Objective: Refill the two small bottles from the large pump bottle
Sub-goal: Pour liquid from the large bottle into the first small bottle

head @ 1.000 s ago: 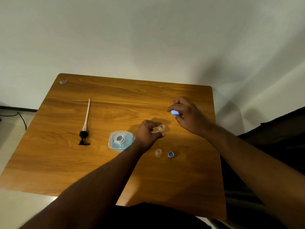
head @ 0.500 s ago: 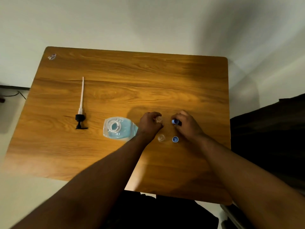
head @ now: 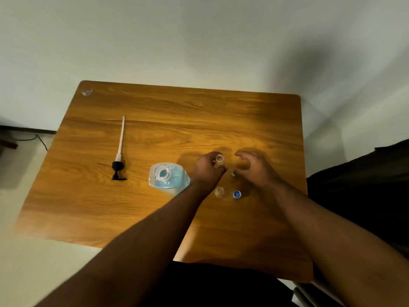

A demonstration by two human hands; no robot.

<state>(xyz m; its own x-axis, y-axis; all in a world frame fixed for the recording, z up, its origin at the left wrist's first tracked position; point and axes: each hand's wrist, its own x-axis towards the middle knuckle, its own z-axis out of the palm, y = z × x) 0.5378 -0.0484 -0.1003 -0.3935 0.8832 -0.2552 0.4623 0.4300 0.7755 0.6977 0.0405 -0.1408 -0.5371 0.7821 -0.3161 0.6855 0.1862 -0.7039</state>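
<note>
The large pump bottle of blue liquid stands on the wooden table with its neck open. Its black pump with a white tube lies to the left. My left hand is shut on a small clear bottle whose mouth is open. My right hand hovers just right of it with fingers curled apart. A sliver of blue cap shows at its thumb. A second small clear bottle stands uncapped nearer me, and its blue cap lies beside it.
A small scrap lies at the table's far left corner. A cable runs on the floor at left. Dark furniture sits close to the table's right edge. A pale wall rises behind.
The view has tilted down over the table. My right hand brought the blue cap down beside the held bottle and its fingers have opened. My left hand keeps the small bottle.
</note>
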